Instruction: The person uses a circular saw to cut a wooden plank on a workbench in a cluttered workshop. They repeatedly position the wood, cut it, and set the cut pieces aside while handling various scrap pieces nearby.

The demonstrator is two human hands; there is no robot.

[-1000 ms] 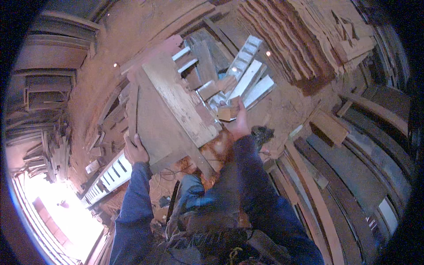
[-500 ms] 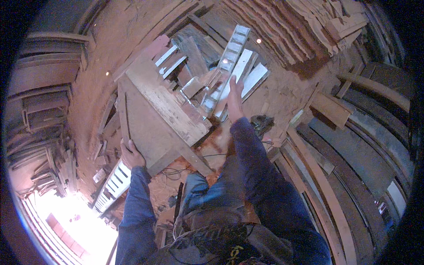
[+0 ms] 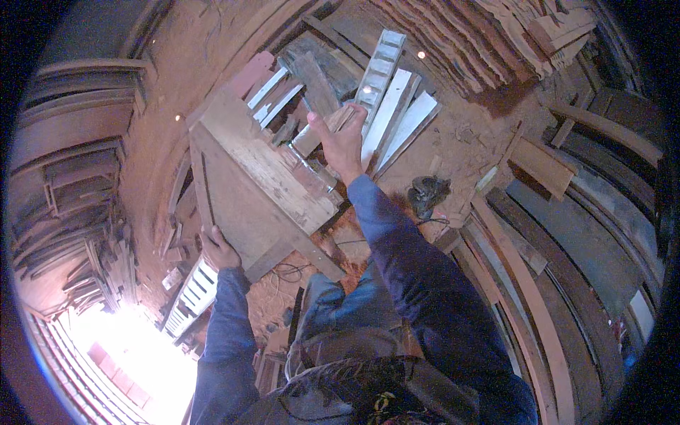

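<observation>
Under my left hand (image 3: 219, 249) is the near left edge of a wooden panel (image 3: 244, 205) with a framed border, its fingers bent around that edge. A paler, scuffed board (image 3: 276, 170) runs along the panel's far side. My right hand (image 3: 342, 147) reaches over a pile of wood offcuts beyond the panel. Its thumb is spread away from its bent fingers, with a rough wood piece (image 3: 343, 118) in the gap; no firm grip shows. Beside the thumb rests a small wood block (image 3: 306, 142).
Past my right hand lie a slotted pale strip (image 3: 384, 64) and white-faced battens (image 3: 407, 131). A dark power tool (image 3: 427, 193) sits on the dusty floor. Long planks (image 3: 524, 283) are stacked at right, wavy-edged boards (image 3: 460, 42) at far right. A white slatted piece (image 3: 190, 301) leans below my left hand.
My right hand has moved left from the white battens to the offcuts, its fingers now bent instead of straight. My left hand stays on the panel's edge. The view has shifted slightly.
</observation>
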